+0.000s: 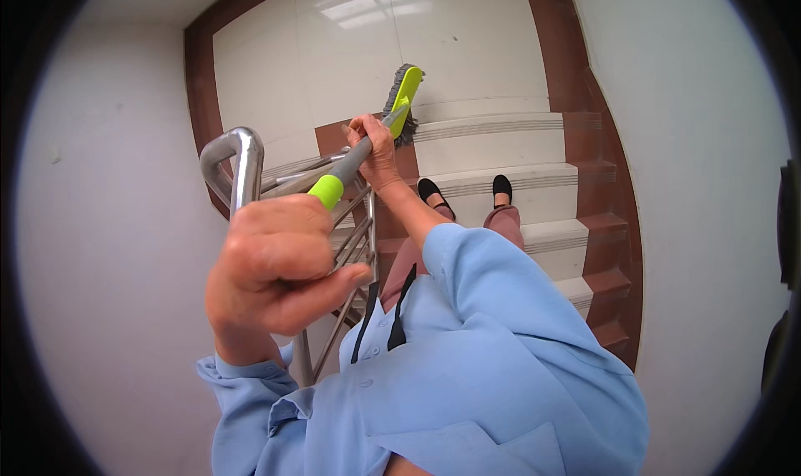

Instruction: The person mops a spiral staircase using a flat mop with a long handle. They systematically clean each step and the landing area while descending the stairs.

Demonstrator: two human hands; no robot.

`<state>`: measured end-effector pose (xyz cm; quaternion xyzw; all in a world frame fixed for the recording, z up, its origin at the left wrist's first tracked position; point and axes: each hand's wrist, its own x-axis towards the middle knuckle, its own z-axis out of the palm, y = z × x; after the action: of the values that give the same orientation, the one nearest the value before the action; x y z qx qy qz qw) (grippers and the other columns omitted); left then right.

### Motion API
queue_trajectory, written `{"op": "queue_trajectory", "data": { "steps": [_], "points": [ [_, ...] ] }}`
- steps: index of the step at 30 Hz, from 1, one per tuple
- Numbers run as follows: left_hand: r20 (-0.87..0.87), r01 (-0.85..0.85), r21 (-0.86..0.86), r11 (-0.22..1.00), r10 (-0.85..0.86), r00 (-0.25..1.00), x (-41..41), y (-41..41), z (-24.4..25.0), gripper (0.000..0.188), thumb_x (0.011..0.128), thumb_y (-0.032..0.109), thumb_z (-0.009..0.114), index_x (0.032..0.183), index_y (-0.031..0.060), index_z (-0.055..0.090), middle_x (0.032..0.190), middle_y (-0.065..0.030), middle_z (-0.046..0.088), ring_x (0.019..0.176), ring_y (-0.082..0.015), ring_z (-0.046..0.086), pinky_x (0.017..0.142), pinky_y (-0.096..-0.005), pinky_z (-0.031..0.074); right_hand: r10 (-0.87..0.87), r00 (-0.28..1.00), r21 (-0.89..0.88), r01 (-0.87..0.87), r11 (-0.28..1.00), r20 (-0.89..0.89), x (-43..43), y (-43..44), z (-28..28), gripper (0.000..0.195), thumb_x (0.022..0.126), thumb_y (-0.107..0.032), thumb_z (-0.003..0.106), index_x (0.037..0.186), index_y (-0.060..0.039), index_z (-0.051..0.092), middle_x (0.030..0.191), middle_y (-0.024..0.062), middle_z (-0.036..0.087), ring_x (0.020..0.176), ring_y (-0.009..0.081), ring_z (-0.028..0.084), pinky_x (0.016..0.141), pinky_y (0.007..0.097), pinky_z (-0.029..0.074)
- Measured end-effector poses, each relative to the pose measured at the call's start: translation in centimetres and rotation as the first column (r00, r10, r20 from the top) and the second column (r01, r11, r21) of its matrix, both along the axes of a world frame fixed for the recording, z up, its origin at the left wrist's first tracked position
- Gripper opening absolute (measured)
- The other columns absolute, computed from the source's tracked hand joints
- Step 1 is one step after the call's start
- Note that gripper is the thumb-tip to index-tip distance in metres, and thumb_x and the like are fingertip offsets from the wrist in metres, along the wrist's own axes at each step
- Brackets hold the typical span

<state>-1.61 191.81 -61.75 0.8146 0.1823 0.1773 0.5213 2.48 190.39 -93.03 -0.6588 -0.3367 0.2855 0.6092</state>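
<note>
Close to the camera, my left hand (272, 263) is curled in a fist around the top end of a long-handled mop's grey pole (355, 162). A lime-green sleeve (326, 191) on the pole shows just beyond that fist. Farther down, my right hand (377, 152) grips the pole close to the head. The lime-green mop head (407, 94) has a grey fringe (394, 91) and appears over the edge of the landing; whether it touches the floor, I cannot tell. My fist hides the pole's upper end.
A stainless-steel handrail (248, 169) with bars stands beside my left hand. White stair treads (500, 174) with grooved edges and red-brown borders run under my black shoes (502, 190). Beyond lies a pale landing (469, 44). Walls rise at left (112, 226) and right (694, 194).
</note>
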Motion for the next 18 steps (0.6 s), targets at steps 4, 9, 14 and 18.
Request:
{"op": "queue_trajectory", "data": {
  "steps": [4, 9, 14, 18],
  "points": [
    [0.268, -0.137, -0.082, 0.987, 0.154, 0.951, -2.2, 0.2, 1.1, 0.044, 0.067, 0.003, 0.073, 0.05, 0.0054, 0.032, 0.044, -0.0042, 0.033, 0.035, -0.0189, 0.029, 0.045, -0.0336, 0.033, 0.09, 0.983, -0.011, -0.089, 0.996, 0.159, 1.1, -0.7, 2.8, 0.014, 0.083, -0.014, 0.067, 0.084, -0.0089, 0.054, 0.068, 0.0051, 0.06, 0.072, 0.0273, 0.061, 0.074, 0.0416, 0.045],
    [0.145, -0.418, -0.238, 0.877, 0.458, 0.877, -7.2, 0.4, -0.8, 0.038, 0.082, 0.002, 0.061, 0.054, 0.0065, 0.036, 0.044, -0.0015, 0.036, 0.038, -0.0142, 0.032, 0.049, -0.0335, 0.036, 0.256, 0.925, -0.206, -0.202, 0.957, 0.282, 1.9, -3.3, 2.0, 0.014, 0.084, -0.017, 0.067, 0.084, -0.0095, 0.055, 0.069, 0.0056, 0.061, 0.073, 0.028, 0.062, 0.075, 0.0412, 0.044],
    [-0.037, -0.514, -0.442, 0.735, 0.557, 0.829, -10.0, -1.3, -5.9, 0.038, 0.086, -0.003, 0.055, 0.054, 0.0057, 0.037, 0.047, -0.0022, 0.039, 0.043, -0.0149, 0.035, 0.056, -0.0336, 0.038, 0.373, 0.883, -0.306, -0.284, 0.909, 0.286, 1.8, -7.3, -3.5, 0.013, 0.082, -0.017, 0.068, 0.081, -0.0108, 0.056, 0.067, 0.0073, 0.062, 0.07, 0.0301, 0.061, 0.07, 0.0426, 0.045],
    [0.02, -0.46, -0.359, 0.812, 0.499, 0.866, -9.4, -2.4, -6.3, 0.04, 0.086, -0.004, 0.058, 0.055, 0.0051, 0.034, 0.051, -0.0023, 0.041, 0.049, -0.0161, 0.037, 0.057, -0.0335, 0.037, 0.356, 0.892, -0.234, -0.296, 0.926, 0.278, 0.9, -7.2, -4.5, 0.014, 0.08, -0.016, 0.07, 0.079, -0.0093, 0.057, 0.066, 0.0098, 0.062, 0.068, 0.0328, 0.062, 0.065, 0.0452, 0.048]
  ]
}}
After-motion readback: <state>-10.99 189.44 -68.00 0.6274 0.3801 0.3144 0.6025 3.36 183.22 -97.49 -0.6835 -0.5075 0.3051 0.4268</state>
